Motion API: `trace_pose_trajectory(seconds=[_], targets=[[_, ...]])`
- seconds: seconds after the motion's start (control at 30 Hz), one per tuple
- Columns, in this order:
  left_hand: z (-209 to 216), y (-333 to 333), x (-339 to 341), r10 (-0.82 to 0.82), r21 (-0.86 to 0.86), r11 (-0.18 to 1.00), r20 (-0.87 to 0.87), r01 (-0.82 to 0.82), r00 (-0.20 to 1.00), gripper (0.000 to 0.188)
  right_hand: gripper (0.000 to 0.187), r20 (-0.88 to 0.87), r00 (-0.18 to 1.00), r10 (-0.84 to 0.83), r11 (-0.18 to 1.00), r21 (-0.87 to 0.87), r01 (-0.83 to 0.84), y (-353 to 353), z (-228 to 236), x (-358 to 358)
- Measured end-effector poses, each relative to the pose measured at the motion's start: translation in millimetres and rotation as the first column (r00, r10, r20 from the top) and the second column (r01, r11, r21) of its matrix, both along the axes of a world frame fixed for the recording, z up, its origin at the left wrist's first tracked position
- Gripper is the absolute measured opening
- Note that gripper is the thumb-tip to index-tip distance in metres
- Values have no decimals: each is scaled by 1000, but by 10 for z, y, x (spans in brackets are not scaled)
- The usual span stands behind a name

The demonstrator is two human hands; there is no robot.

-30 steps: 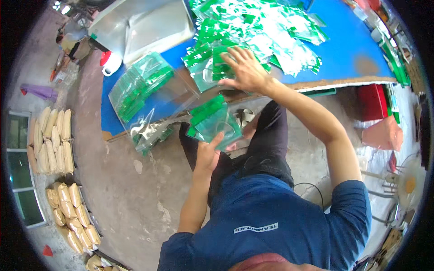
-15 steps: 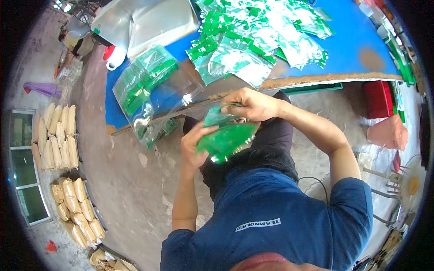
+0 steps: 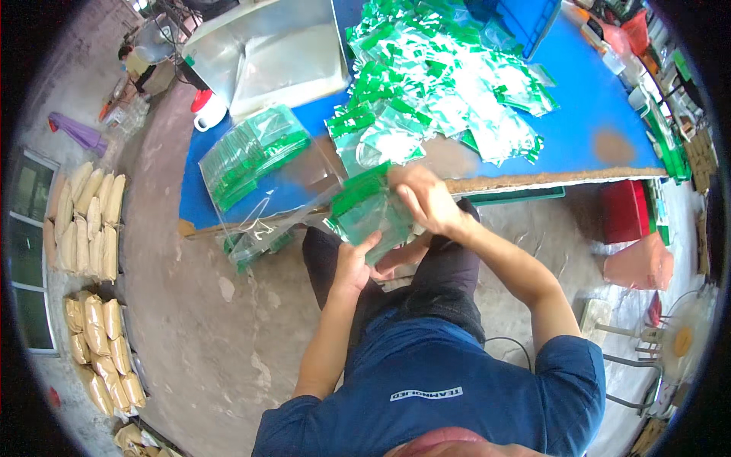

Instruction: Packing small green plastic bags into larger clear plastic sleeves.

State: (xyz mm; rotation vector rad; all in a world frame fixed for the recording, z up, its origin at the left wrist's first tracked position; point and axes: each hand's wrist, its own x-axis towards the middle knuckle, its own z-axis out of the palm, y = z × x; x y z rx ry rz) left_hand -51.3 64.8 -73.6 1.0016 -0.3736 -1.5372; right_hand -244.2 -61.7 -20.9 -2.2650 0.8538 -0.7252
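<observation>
Above my lap, at the table's front edge, I hold a small stack of clear plastic bags with green ends point(image 3: 373, 213). My left hand point(image 3: 352, 268) is closed on the stack's near left side, the thumb lying over the top. My right hand point(image 3: 428, 199), slightly blurred, has curled fingers at the far right corner, by the green band. On the blue table point(image 3: 582, 99) beyond lies a loose heap of similar green-and-clear bags point(image 3: 442, 84). Left of the stack, a large clear plastic bag point(image 3: 293, 183) holds a neat bundle of green-ended bags point(image 3: 255, 156), hanging partly over the edge.
A metal tray point(image 3: 285, 65) and a white mug with a red lid point(image 3: 210, 112) stand at the back left. A blue crate point(image 3: 529, 23) is at the back. Right of the table are a red bin point(image 3: 624, 212), a pinkish bag point(image 3: 638, 261) and a fan point(image 3: 681, 343). Filled sacks point(image 3: 91, 221) line the left wall.
The stack of bags has turned so that its green end faces the table, and it has moved away from me. My right hand has shifted to its far right corner. The view has shifted slightly.
</observation>
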Motion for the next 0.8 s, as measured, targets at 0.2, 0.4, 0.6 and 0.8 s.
trace_pose_trajectory(seconds=[0.2, 0.4, 0.6, 0.8], targets=[[46, 182, 279, 165, -99, 981, -52, -169, 985, 45, 55, -278, 929, -243, 874, -479, 85, -197, -47, 150], [104, -19, 307, -11, -109, 994, 3, 11, 1000, 48, 36, -72, 937, 343, 920, -177, -350, -121, -37, 102], [90, 105, 420, 249, -104, 960, -106, -260, 963, 42, 52, -265, 963, 39, 856, -489, -170, -237, 3, 414], [14, 81, 255, 163, -86, 983, -37, -165, 986, 47, 52, -93, 982, 163, 981, -88, -171, -398, 238, 431]])
